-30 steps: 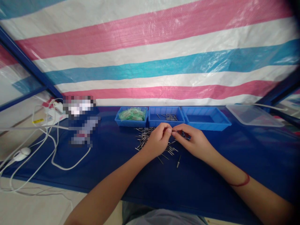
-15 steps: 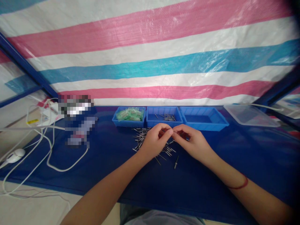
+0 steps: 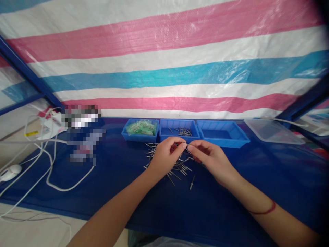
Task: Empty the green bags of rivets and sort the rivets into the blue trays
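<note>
My left hand (image 3: 166, 156) and my right hand (image 3: 208, 158) meet fingertip to fingertip above a scatter of small metal pins (image 3: 154, 155) on the blue table cover (image 3: 128, 192). Both hands pinch a tiny piece between thumb and forefinger; it is too small to name. One loose pin (image 3: 191, 182) lies apart, nearer to me. Behind the hands stand three blue trays: the left tray (image 3: 140, 130) holds green parts, the middle tray (image 3: 179, 130) holds a few pins, the right tray (image 3: 222, 133) looks bare inside.
A clear plastic lid (image 3: 273, 131) lies at the back right. White cables (image 3: 51, 164) loop over the left of the table, with a white mouse (image 3: 9, 172) at the far left. A striped tarp (image 3: 164, 58) hangs right behind the trays.
Both hands stay pinched together over the pins with only slight finger movement. The view has shifted a little, so everything sits slightly lower and further left.
</note>
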